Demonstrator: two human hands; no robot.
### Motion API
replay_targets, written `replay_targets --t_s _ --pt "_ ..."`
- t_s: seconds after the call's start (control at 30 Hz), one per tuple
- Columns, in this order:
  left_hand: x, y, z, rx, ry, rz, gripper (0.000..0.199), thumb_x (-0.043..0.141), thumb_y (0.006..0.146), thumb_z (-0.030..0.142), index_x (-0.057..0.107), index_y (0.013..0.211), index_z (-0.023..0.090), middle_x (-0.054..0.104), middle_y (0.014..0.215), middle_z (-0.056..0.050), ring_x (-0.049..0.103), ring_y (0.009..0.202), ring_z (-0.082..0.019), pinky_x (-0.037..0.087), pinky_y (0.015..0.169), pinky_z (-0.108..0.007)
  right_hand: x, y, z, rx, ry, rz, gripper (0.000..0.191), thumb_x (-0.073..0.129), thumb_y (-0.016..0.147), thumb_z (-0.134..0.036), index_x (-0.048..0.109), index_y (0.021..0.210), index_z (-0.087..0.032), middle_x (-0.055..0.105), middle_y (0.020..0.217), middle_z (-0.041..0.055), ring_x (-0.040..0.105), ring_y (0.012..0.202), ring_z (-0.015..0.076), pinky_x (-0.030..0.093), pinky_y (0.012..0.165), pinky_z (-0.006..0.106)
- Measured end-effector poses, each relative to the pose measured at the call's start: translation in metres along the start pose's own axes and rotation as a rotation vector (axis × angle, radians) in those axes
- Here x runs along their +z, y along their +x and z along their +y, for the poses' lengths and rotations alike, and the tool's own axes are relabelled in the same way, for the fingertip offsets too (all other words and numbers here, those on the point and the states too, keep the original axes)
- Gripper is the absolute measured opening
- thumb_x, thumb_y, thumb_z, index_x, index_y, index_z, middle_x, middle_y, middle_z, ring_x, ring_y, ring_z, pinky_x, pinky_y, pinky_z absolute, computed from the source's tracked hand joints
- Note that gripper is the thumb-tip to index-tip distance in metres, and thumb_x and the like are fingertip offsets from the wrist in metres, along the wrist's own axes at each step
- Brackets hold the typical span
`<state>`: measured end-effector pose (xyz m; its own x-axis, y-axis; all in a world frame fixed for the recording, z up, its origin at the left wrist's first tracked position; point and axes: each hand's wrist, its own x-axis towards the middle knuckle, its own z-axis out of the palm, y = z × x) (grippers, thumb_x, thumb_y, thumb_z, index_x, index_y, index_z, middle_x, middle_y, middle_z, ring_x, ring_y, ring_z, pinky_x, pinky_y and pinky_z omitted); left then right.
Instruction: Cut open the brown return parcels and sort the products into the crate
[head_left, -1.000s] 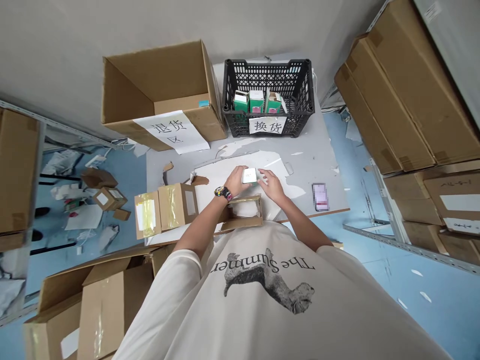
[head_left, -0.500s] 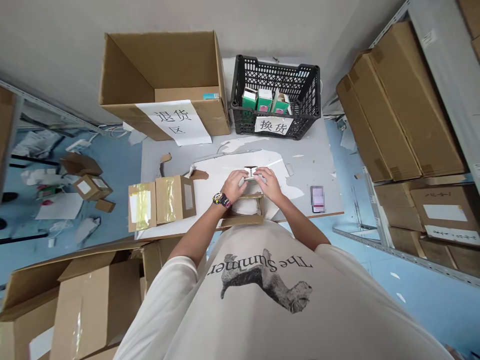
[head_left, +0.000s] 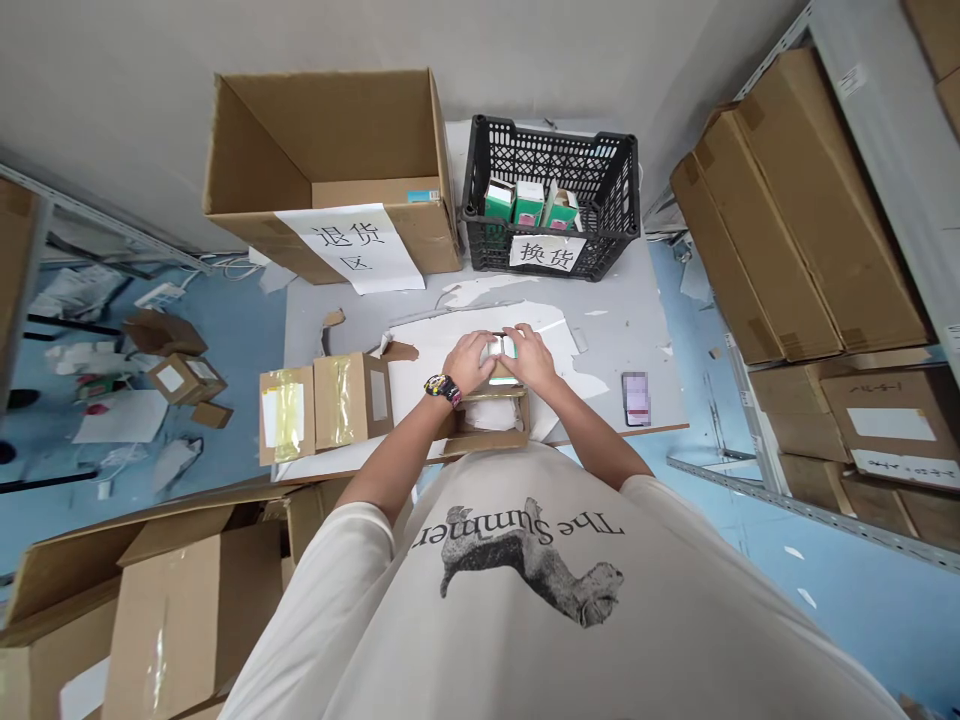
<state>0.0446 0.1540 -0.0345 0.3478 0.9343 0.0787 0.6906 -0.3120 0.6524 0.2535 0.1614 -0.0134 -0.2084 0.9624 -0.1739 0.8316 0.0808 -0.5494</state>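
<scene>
Between my two hands is a small white box (head_left: 496, 348) with a bit of green showing at its right side. My left hand (head_left: 468, 362), with a patterned watch on the wrist, grips it from the left. From the other side, the fingers of my right hand (head_left: 532, 357) close on the same box, partly covering its top. Right below the hands, close to my body, lies an open cardboard box (head_left: 491, 437) with white material inside. The hands hide much of the small box.
A large open carton (head_left: 255, 235) with a paper sign and a black plastic basket (head_left: 600, 245) holding green-and-white boxes stand at the back. Two taped cartons (head_left: 341, 405) are at left, a phone (head_left: 636, 399) at right. Shelved cartons (head_left: 832, 210) flank the table.
My fingers have shifted over the top of the small white box, the right hand slightly up and left. Green now shows on the box's right side.
</scene>
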Motion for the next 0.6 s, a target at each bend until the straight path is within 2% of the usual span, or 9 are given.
replay_targets --t_s 0.13,0.23,0.33,0.43,0.53,0.6 --pt "-0.001 0.010 0.007 0.003 0.060 -0.090 0.055 0.072 0.094 0.025 0.074 0.149 0.028 0.067 0.154 -0.014 0.062 0.140 -0.041 0.056 0.122 -0.060 0.004 0.001 -0.010 0.044 0.001 0.012 0.060 0.061 0.105 -0.025 0.067 0.164 -0.023 0.063 0.164 0.0176 0.067 0.137 0.0408 0.062 0.114 0.054" --pt "0.001 0.014 0.008 0.008 0.093 -0.129 0.059 0.078 0.091 0.028 0.073 0.150 0.028 0.063 0.150 -0.016 0.060 0.135 -0.044 0.058 0.114 -0.062 0.008 0.000 -0.010 0.023 0.026 0.038 0.059 0.057 0.103 -0.021 0.068 0.160 -0.021 0.067 0.158 0.0174 0.071 0.133 0.0384 0.061 0.116 0.052" --pt "0.004 0.018 0.007 -0.008 0.090 -0.123 0.057 0.081 0.088 0.028 0.072 0.145 0.024 0.059 0.143 -0.018 0.060 0.130 -0.044 0.058 0.112 -0.062 0.010 -0.002 -0.007 0.005 0.035 0.041 0.060 0.056 0.104 -0.023 0.067 0.162 -0.021 0.067 0.159 0.0180 0.072 0.131 0.0384 0.062 0.114 0.051" --pt "0.004 0.020 0.003 -0.024 0.053 -0.077 0.047 0.082 0.087 0.026 0.070 0.132 0.023 0.059 0.135 -0.016 0.064 0.122 -0.039 0.060 0.111 -0.059 0.011 -0.002 -0.004 0.019 0.027 0.021 0.061 0.057 0.106 -0.028 0.064 0.166 -0.021 0.063 0.163 0.0187 0.074 0.128 0.0382 0.063 0.111 0.050" --pt "0.002 0.015 -0.002 -0.039 -0.035 -0.037 0.037 0.081 0.088 0.027 0.065 0.121 0.024 0.061 0.129 -0.012 0.066 0.111 -0.031 0.065 0.102 -0.050 0.013 0.000 -0.004 0.024 0.027 0.035 0.057 0.060 0.106 -0.031 0.065 0.162 -0.020 0.064 0.161 0.0187 0.073 0.130 0.0375 0.062 0.111 0.048" --pt "0.000 0.008 -0.006 -0.062 -0.100 -0.011 0.033 0.080 0.090 0.029 0.062 0.117 0.026 0.062 0.128 -0.010 0.067 0.112 -0.028 0.068 0.095 -0.045 0.013 0.001 -0.005 0.012 0.039 0.063 0.054 0.060 0.105 -0.028 0.067 0.157 -0.020 0.067 0.157 0.0183 0.072 0.131 0.0370 0.062 0.111 0.047"
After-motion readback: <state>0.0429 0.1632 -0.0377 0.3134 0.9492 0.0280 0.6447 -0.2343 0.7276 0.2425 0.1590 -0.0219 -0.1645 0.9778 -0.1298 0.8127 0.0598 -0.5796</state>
